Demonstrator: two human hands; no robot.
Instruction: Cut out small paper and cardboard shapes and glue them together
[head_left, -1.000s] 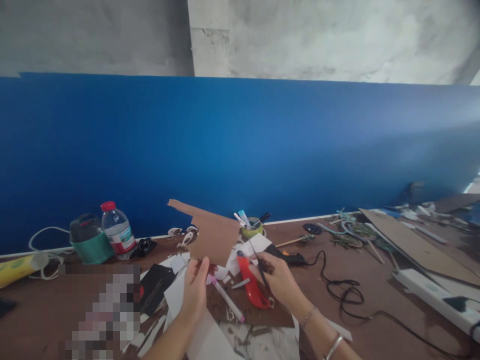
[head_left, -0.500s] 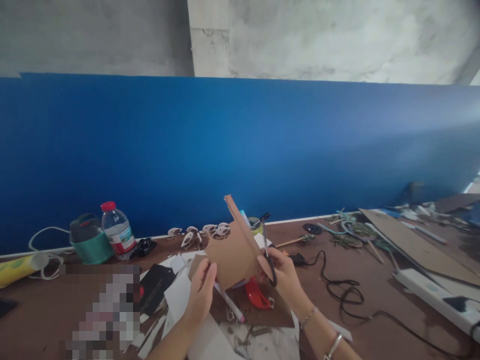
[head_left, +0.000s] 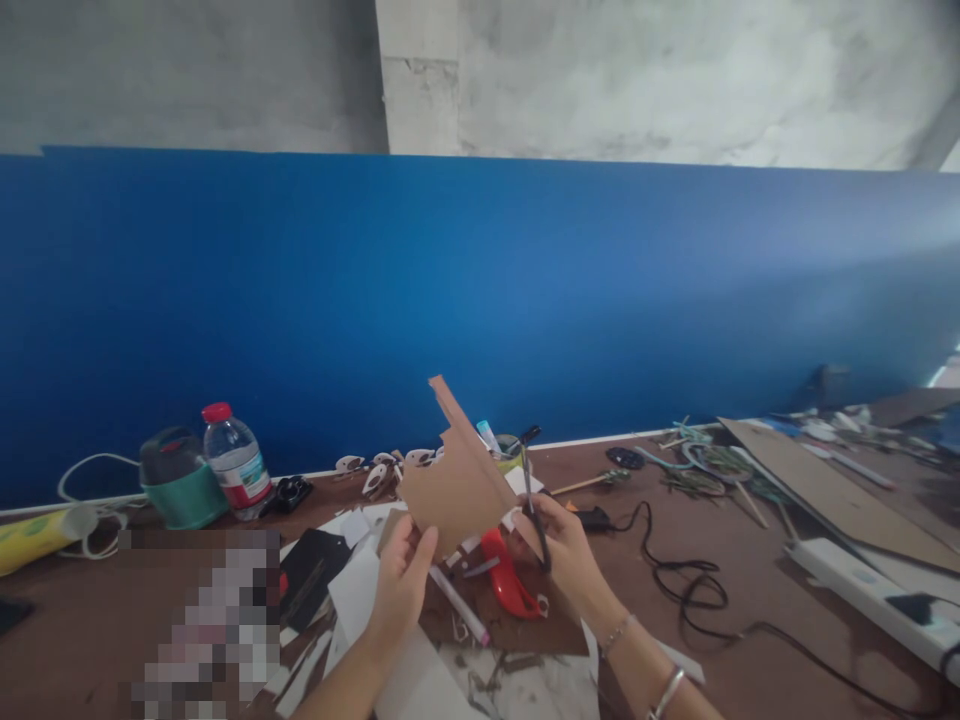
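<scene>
A brown cardboard piece [head_left: 454, 490] with a notched edge and a long narrow strip is held up tilted over the table. At its lower left edge, my left hand [head_left: 401, 575] grips it between thumb and curled fingers. My right hand [head_left: 566, 555] has dark-handled scissors [head_left: 529, 490] in it, blades upward, and the fingers also meet the cardboard's lower right edge. Below the cardboard lie a red curved object [head_left: 510, 585] and a white marker with pink ends [head_left: 461, 605].
White paper sheets [head_left: 420, 670] and scraps cover the table's middle. Small white cutouts [head_left: 375, 478] sit near the blue partition [head_left: 480, 300]. A bottle [head_left: 236, 465] stands at left. A black cord [head_left: 690, 590], a power strip [head_left: 874, 595] and a cardboard sheet [head_left: 840, 490] occupy the right.
The cardboard has been turned so its strip points up instead of left, then shifted slightly left. The scissors now point more upright in my right hand.
</scene>
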